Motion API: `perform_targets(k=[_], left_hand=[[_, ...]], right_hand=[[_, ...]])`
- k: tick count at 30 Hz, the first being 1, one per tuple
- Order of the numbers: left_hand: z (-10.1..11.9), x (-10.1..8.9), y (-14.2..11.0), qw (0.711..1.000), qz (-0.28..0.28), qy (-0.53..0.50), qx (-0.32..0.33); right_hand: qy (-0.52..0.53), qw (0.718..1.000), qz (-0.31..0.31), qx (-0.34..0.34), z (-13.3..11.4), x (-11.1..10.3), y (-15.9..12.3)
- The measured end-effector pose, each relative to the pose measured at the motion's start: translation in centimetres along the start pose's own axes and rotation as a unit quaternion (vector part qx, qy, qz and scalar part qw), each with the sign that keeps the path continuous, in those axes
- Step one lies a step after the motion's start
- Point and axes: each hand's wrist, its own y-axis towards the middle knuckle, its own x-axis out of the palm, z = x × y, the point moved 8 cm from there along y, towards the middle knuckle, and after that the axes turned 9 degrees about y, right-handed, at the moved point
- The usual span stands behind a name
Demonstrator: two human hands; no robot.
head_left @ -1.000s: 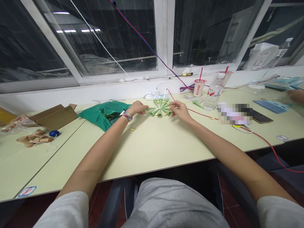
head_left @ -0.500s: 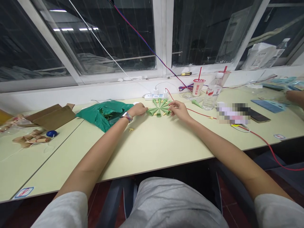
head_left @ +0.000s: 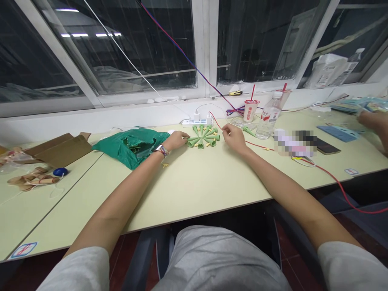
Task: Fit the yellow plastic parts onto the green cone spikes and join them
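Several green plastic watering spikes [head_left: 201, 143] with small yellow valves lie in a ring on the table, tips together at the centre. My left hand [head_left: 177, 140], with a banded wrist, has its fingers closed at the outer end of the left spike [head_left: 190, 140]. To the right of the ring is my right hand [head_left: 234, 138]; its fingers are loosely bent, slightly apart from the nearest spike [head_left: 214, 138], and I see nothing in them. A single green spike [head_left: 249, 131] lies beyond my right hand. A small yellow valve [head_left: 165, 165] rests near my left forearm.
A torn green bag [head_left: 118, 145] lies left, beside cardboard [head_left: 60, 149] and wooden pieces [head_left: 33, 178]. Behind the ring is a power strip [head_left: 189, 122]. At right stand a cup [head_left: 251, 111] and bottle [head_left: 268, 117], with a phone [head_left: 327, 146], red cable [head_left: 336, 184] and another person's hand [head_left: 374, 121].
My right hand has moved right, away from the spikes, leaving the right-hand spike uncovered. My left hand stays at the left spike. The view has shifted slightly.
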Motion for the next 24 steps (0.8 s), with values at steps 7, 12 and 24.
perform_targets(k=[7,12,24], left_hand=[[-0.4,0.1,0.4,1.0,0.021,0.0,-0.002],[-0.3,0.2,0.3,1.0,0.02,0.007,-0.001],[-0.2,0.2,0.4,0.999,0.034,-0.011,-0.003]], right_hand=[[-0.28,0.957,-0.025,0.071,4.7,-3.1,0.5],[-0.315,0.936,-0.062,0.147,7.1,-4.1,0.4],[-0.358,0.915,-0.089,0.163,8.5,-4.4,0.7]])
